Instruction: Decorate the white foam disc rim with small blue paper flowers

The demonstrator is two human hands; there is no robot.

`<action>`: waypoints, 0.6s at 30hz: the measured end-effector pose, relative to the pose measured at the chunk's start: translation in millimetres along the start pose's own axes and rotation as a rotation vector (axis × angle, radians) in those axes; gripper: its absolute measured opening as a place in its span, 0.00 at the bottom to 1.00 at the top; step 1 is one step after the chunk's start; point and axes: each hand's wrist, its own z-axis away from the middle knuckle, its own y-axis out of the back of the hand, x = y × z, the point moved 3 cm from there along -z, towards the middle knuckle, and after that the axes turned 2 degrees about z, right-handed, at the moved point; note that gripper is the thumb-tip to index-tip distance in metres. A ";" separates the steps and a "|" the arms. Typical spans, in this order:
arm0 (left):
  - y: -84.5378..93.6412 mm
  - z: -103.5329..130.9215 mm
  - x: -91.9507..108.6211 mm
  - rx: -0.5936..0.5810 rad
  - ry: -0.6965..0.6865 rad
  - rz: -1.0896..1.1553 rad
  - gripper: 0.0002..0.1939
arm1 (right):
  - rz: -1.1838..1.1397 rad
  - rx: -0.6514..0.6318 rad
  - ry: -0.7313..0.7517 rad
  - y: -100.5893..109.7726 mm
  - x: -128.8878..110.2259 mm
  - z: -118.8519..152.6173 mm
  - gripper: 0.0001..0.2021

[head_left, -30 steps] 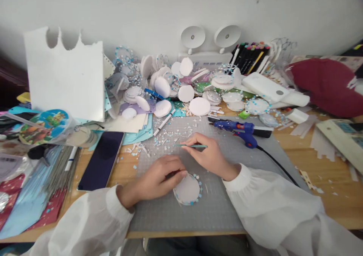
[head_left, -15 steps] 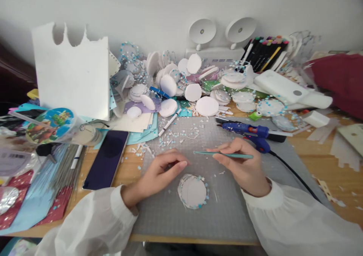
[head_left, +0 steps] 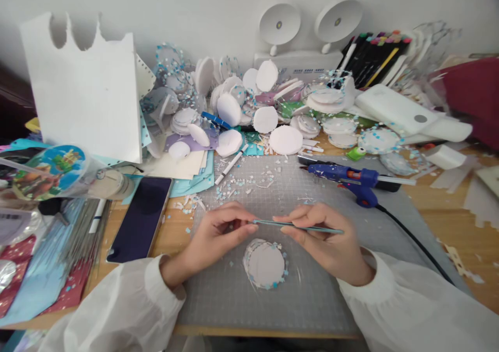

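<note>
The left hand (head_left: pixel 224 232) meets the tip of slender teal tweezers (head_left: pixel 302 226) — whether it pinches, I cannot tell; below and between the hands lies a round, white, blue-edged disc (head_left: pixel 265 263) — the right hand (head_left: pixel 325 240) grips the tweezers.

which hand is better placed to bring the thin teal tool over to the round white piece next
Right, probably. The right hand holds the thin teal tool, and the round white piece lies close by. The left hand is only at the tool's tip.
</note>
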 end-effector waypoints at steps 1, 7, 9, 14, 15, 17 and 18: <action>-0.1 -0.5 0.9 0.003 -0.005 -0.001 0.05 | -0.012 0.002 -0.004 0.0 0.1 -0.3 0.11; -0.4 -2.9 5.5 0.018 -0.028 -0.015 0.04 | -0.126 0.029 -0.081 2.0 3.1 -2.5 0.09; -0.2 -2.9 5.7 0.016 -0.026 -0.027 0.04 | -0.153 0.029 -0.101 2.2 4.2 -3.2 0.09; 0.9 -2.1 3.6 -0.011 0.003 -0.063 0.05 | -0.174 0.000 -0.131 0.0 6.1 -2.9 0.08; 1.0 -1.9 3.0 -0.016 0.011 -0.070 0.05 | -0.171 -0.004 -0.136 -0.5 6.0 -2.8 0.09; 1.1 -1.7 1.9 -0.027 0.021 -0.079 0.06 | -0.159 -0.013 -0.141 -1.1 5.1 -2.9 0.09; 1.0 -1.6 1.6 -0.033 0.021 -0.084 0.06 | -0.151 -0.018 -0.140 -1.2 4.4 -3.2 0.09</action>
